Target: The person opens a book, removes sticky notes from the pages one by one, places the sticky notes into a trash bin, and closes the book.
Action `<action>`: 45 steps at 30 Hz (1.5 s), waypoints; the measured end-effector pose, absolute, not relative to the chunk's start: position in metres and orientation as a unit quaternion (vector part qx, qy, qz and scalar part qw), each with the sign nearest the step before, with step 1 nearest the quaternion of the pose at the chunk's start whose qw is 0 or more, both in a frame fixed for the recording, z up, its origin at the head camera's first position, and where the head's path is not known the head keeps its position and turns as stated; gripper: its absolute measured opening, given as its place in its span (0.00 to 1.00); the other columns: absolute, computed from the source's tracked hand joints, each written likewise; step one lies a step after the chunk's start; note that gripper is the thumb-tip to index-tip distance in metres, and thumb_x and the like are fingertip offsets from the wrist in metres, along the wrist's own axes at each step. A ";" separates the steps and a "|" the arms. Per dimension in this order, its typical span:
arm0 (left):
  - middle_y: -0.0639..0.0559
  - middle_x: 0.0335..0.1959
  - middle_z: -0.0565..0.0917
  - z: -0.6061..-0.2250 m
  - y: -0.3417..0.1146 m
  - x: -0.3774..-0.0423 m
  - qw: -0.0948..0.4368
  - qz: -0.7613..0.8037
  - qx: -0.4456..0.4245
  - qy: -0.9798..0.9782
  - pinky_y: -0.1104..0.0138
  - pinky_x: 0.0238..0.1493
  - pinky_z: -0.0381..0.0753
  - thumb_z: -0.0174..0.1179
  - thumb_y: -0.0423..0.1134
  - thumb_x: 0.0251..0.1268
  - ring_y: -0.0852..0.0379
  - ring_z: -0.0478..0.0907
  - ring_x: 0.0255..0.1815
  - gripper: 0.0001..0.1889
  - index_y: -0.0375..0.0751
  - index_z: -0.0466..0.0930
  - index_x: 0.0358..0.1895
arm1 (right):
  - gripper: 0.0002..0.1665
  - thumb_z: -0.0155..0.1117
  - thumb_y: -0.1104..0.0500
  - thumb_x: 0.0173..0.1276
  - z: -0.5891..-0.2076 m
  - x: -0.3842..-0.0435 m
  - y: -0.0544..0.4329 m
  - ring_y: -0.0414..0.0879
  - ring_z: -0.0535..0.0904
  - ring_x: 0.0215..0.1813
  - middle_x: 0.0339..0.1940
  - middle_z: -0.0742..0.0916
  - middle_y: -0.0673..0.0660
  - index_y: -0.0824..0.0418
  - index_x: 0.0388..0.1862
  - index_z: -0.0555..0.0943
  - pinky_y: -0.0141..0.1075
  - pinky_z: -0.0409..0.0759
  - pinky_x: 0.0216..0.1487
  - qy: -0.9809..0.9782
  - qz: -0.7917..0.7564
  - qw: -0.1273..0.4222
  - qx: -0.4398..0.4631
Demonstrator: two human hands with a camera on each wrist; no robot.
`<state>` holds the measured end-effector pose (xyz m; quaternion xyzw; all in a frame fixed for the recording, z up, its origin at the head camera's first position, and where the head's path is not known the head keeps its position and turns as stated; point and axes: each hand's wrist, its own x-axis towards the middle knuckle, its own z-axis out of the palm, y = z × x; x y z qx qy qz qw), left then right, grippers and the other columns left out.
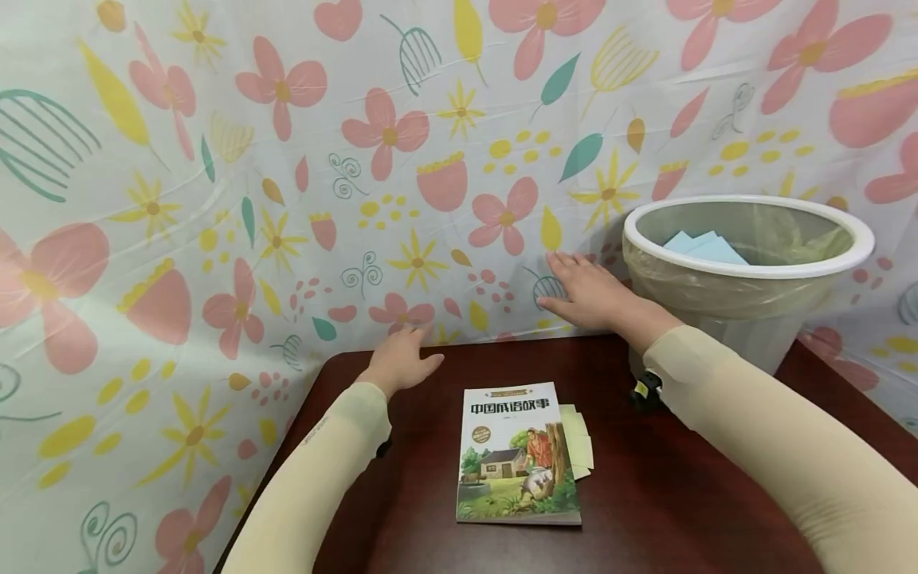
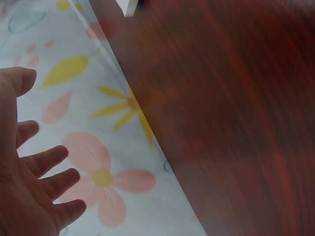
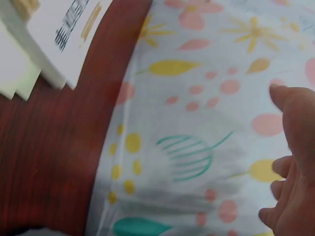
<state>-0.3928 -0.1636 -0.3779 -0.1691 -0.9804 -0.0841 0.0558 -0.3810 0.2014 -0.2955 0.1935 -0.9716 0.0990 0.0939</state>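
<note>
A paperback book lies face up on the dark wood table, with Chinese lettering and a drawn cottage scene on its cover. Pale green paper pieces stick out past its right side; whether they lie inside or under it I cannot tell. My left hand hovers over the table's back left edge, fingers spread and holding nothing. Beyond the back edge, near the curtain, my right hand reaches out with extended fingers, also holding nothing. In both wrist views the hands are apart from the book.
At the back right stands a white-rimmed bin with a clear liner, light blue papers inside. A floral curtain hangs behind and left of the table. A small black device is at the right cuff.
</note>
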 end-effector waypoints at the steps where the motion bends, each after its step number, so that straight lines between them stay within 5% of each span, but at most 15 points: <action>1: 0.46 0.80 0.67 -0.380 -0.161 -0.392 0.052 -0.083 -0.176 -0.979 0.42 0.76 0.67 0.54 0.63 0.74 0.42 0.65 0.80 0.38 0.52 0.60 0.82 | 0.53 0.52 0.37 0.79 -0.294 -0.376 0.201 0.70 0.45 0.85 0.86 0.53 0.68 0.63 0.86 0.43 0.69 0.48 0.80 -0.971 0.102 0.096 0.196; 12: 0.49 0.81 0.64 -0.407 -0.128 -0.337 -0.060 -0.157 -0.239 -0.956 0.44 0.74 0.69 0.55 0.67 0.72 0.44 0.64 0.80 0.39 0.64 0.56 0.82 | 0.47 0.51 0.36 0.81 -0.299 -0.317 0.205 0.65 0.46 0.86 0.87 0.55 0.63 0.57 0.86 0.49 0.65 0.51 0.81 -0.938 0.231 0.066 0.249; 17: 0.50 0.83 0.61 -0.415 -0.112 -0.302 -0.131 -0.186 -0.290 -0.929 0.45 0.76 0.67 0.58 0.67 0.70 0.47 0.60 0.82 0.41 0.63 0.56 0.82 | 0.47 0.50 0.34 0.80 -0.331 -0.301 0.212 0.63 0.55 0.84 0.86 0.59 0.61 0.52 0.86 0.50 0.63 0.58 0.79 -0.924 0.309 0.041 0.220; 22: 0.51 0.85 0.56 -0.421 -0.099 -0.275 -0.188 -0.167 -0.316 -0.915 0.42 0.76 0.66 0.66 0.66 0.64 0.46 0.54 0.85 0.41 0.67 0.62 0.79 | 0.46 0.51 0.36 0.80 -0.375 -0.284 0.206 0.65 0.61 0.82 0.84 0.62 0.64 0.58 0.85 0.53 0.62 0.62 0.78 -0.901 0.374 0.002 0.222; 35: 0.56 0.84 0.57 -0.433 -0.081 -0.257 -0.185 -0.105 -0.312 -0.926 0.47 0.64 0.80 0.75 0.72 0.44 0.44 0.53 0.85 0.49 0.77 0.65 0.75 | 0.48 0.60 0.36 0.75 -0.423 -0.239 0.185 0.65 0.76 0.72 0.78 0.70 0.70 0.60 0.83 0.59 0.63 0.75 0.67 -0.885 0.391 -0.147 0.203; 45: 0.51 0.84 0.57 -0.440 -0.065 -0.269 -0.160 -0.088 -0.323 -0.929 0.45 0.68 0.77 0.72 0.75 0.44 0.41 0.54 0.85 0.51 0.73 0.64 0.77 | 0.46 0.58 0.37 0.77 -0.433 -0.246 0.180 0.68 0.60 0.81 0.81 0.66 0.69 0.61 0.83 0.60 0.66 0.70 0.71 -0.867 0.445 -0.134 0.179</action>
